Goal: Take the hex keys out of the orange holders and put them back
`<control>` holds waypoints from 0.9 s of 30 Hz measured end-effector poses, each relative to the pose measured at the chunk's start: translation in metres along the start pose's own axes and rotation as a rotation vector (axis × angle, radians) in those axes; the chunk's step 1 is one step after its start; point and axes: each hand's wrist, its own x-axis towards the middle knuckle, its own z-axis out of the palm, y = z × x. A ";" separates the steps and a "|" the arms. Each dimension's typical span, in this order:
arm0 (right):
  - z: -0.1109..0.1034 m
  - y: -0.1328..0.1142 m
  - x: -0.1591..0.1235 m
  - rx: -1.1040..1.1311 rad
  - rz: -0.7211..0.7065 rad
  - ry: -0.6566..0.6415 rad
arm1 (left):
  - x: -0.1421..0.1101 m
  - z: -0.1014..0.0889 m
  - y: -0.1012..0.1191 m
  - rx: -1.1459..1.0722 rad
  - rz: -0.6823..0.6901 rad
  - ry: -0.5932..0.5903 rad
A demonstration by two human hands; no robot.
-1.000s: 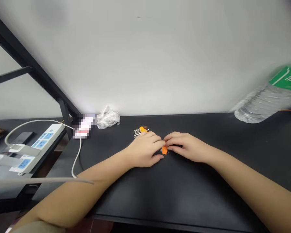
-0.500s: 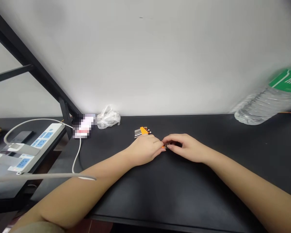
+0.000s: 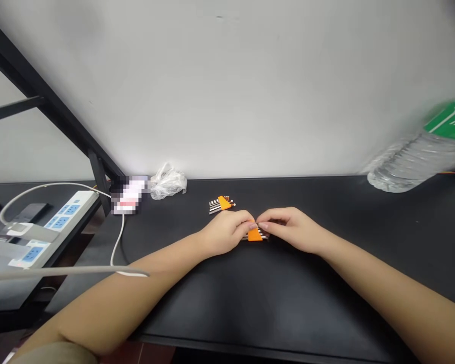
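Note:
My left hand (image 3: 227,232) is closed on an orange hex key holder (image 3: 255,234), thumb and fingers at its upper edge. Several metal keys run through this holder, their ends showing on both sides. From the right, my right hand (image 3: 298,230) reaches in with thumb and index finger pinched at the holder's upper right edge. What lies between those fingertips looks like the end of a hex key, mostly hidden. Just behind my left hand, a second orange holder (image 3: 224,202) with several silver hex keys lies on the black table (image 3: 227,303).
A crumpled clear plastic bag (image 3: 169,182) lies near the wall, beside a blurred-out object (image 3: 131,194). A white power strip (image 3: 66,217) with cables is at the left. One white cable (image 3: 98,271) crosses above my left forearm. A large water bottle (image 3: 405,162) lies back right.
My left hand has turned and shifted its grip, so the orange holder under it now shows. My right fingertips have moved slightly up to the holder's top edge. The view has shifted slightly.

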 end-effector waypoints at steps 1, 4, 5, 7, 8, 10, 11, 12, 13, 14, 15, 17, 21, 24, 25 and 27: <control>0.000 0.000 0.000 0.092 0.027 -0.006 | 0.000 0.000 0.000 -0.061 -0.017 0.009; 0.001 -0.001 0.001 0.339 0.104 -0.033 | 0.000 0.002 0.001 -0.226 -0.068 0.017; 0.002 -0.001 0.001 0.392 0.130 -0.040 | 0.000 0.003 0.001 -0.277 -0.087 0.017; 0.004 -0.002 0.001 0.475 0.171 -0.047 | 0.000 0.006 0.001 -0.394 -0.117 0.018; 0.006 -0.002 0.000 0.509 0.180 -0.048 | 0.000 0.007 0.000 -0.455 -0.128 0.020; 0.008 -0.003 0.000 0.553 0.176 -0.057 | 0.000 0.008 -0.002 -0.549 -0.143 0.028; 0.009 -0.003 -0.001 0.565 0.169 -0.066 | 0.000 0.009 -0.002 -0.571 -0.145 0.034; 0.009 -0.003 -0.001 0.575 0.163 -0.075 | 0.000 0.009 -0.003 -0.581 -0.144 0.040; 0.010 -0.003 -0.001 0.589 0.162 -0.085 | 0.000 0.009 -0.003 -0.588 -0.141 0.043; 0.010 -0.003 -0.001 0.611 0.165 -0.091 | 0.000 0.010 -0.002 -0.604 -0.128 0.040; 0.009 -0.002 -0.001 0.636 0.173 -0.093 | 0.000 0.010 -0.002 -0.632 -0.104 0.027; 0.008 -0.001 0.000 0.686 0.193 -0.083 | -0.001 0.011 0.000 -0.674 -0.040 -0.018; 0.005 0.001 0.003 0.746 0.235 -0.058 | -0.003 0.012 0.001 -0.505 -0.009 -0.015; 0.009 -0.003 0.002 0.739 0.229 -0.066 | -0.004 0.012 0.002 -0.449 -0.001 0.042; 0.012 -0.005 0.001 0.725 0.221 -0.070 | -0.004 0.012 0.002 -0.455 0.012 0.051; 0.019 -0.010 0.000 0.675 0.206 -0.058 | -0.004 0.011 0.004 -0.423 0.021 0.071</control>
